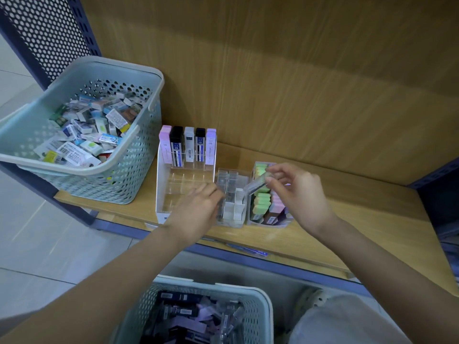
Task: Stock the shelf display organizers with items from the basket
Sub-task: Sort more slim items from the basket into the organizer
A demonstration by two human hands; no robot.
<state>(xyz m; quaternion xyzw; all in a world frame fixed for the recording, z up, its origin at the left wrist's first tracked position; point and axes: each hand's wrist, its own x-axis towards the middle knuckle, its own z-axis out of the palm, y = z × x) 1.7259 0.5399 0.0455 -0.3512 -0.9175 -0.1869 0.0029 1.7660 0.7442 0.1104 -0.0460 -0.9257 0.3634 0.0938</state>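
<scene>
Shelf stock, as seen:

1. Wood-grain shelf board [352,219], centre of frame, carrying items 2–6.
2. Pale blue perforated plastic basket [139,175], upper left, on the shelf's left end; heaped with small boxed and barcoded packets.
3. White-walled tiered organizer with clear dividers [160,194], just right of that basket. Its back row holds five upright slim refill cases [188,147]: pink, black, white, black, lilac. The front rows show only dividers.
4. Small clear plastic compartment organizer [242,173], touching item 3 on its right; it holds clear cases and white blocks.
5. Pale grey open bin [268,223], right of item 4; packed with green and pink blocks [262,202].
6. Clear slim plastic case [255,185], tilted, above the gap between items 4 and 5, pinched at its upper end by my right hand [300,194] between thumb and fingertips.
7. My left hand [196,212], lower centre, fingers bent down at the left edge of item 4. Motion blur there; I cannot tell whether it grips anything.
8. Second pale blue perforated basket [216,288], bottom centre, below the shelf edge; filled with dark, lilac and clear slim cases.
</scene>
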